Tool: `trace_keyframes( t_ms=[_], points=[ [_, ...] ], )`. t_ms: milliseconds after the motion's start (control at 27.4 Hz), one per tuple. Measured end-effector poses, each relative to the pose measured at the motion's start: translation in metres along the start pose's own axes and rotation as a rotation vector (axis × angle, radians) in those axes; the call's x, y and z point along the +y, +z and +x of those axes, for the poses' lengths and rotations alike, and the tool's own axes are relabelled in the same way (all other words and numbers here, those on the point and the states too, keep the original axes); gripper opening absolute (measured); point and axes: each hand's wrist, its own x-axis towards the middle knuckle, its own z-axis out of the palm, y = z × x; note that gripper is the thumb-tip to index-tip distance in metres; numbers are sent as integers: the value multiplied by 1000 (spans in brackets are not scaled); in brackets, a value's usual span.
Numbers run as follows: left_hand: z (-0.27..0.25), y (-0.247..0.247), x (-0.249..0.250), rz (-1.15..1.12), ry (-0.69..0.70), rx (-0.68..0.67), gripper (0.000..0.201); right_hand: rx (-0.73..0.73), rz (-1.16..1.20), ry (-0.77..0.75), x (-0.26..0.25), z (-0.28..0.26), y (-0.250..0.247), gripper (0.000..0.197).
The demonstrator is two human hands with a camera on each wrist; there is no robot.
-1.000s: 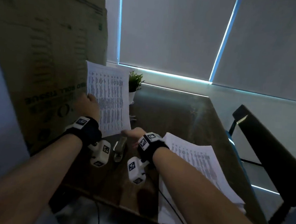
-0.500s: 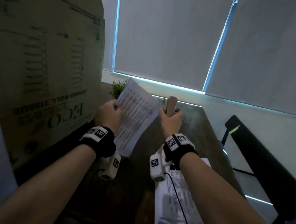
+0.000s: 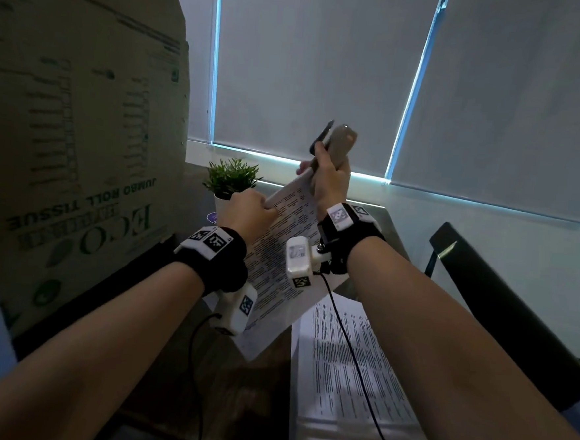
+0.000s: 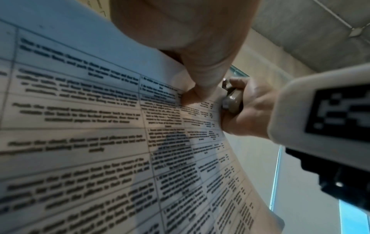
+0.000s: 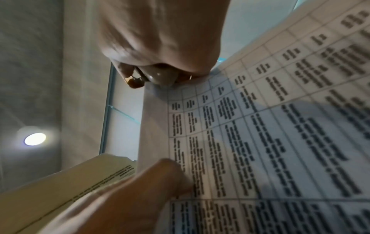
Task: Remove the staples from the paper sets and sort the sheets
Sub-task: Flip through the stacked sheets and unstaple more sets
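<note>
A stapled paper set [image 3: 279, 250] printed with tables is held up in the air above the table. My left hand [image 3: 251, 213] pinches its upper edge, thumb on the printed face [image 4: 202, 85]. My right hand [image 3: 329, 184] grips a beige staple remover [image 3: 338, 144] upright and holds its lower end against the set's top corner [image 5: 158, 80]. The staple itself is hidden behind the tool and fingers. A stack of printed sheets [image 3: 346, 371] lies flat on the dark table [image 3: 209, 369] under my right forearm.
A tall cardboard box [image 3: 74, 143] marked "JUMBO ROLL TISSUE" stands at the left. A small potted plant [image 3: 231, 181] sits at the table's far side. A dark chair [image 3: 502, 303] stands to the right. Closed window blinds [image 3: 309, 66] fill the background.
Both hands rose from the table; the right hand picked up the staple remover and brought it to the paper set's top corner, while the left hand tilted the set toward it.
</note>
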Motion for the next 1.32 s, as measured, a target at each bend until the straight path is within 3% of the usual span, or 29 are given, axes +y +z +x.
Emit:
trace_keyframes(
  t_ms=[292, 402, 548, 841, 914, 987, 1097, 1206, 1316],
  points=[
    [-9, 2, 4, -16, 32, 52, 24, 76, -118, -33, -10, 3, 11, 43],
    [-10, 0, 3, -27, 49, 45, 25, 5, -71, -79, -14, -3, 18, 41],
    [-14, 0, 5, -18, 54, 65, 24, 25, -121, -129, -19, -8, 20, 41],
    [-25, -1, 5, 56, 88, 99, 25, 3, -138, -106, -19, -7, 25, 45],
    [-23, 1, -3, 0, 16, 58, 28, -17, -142, -57, -12, -11, 27, 42],
    [-15, 10, -27, -73, -96, -19, 28, 58, -156, -43, 0, -11, 26, 39],
    [-13, 23, -87, -176, -342, -56, 32, 143, -183, 61, 24, -9, 7, 51],
    [-25, 34, -133, 21, -527, -153, 40, 117, -191, 322, 70, 5, -44, 53],
    [-30, 38, -148, 252, -568, -229, 46, 164, -13, 535, 92, -13, -106, 31]
  ],
)
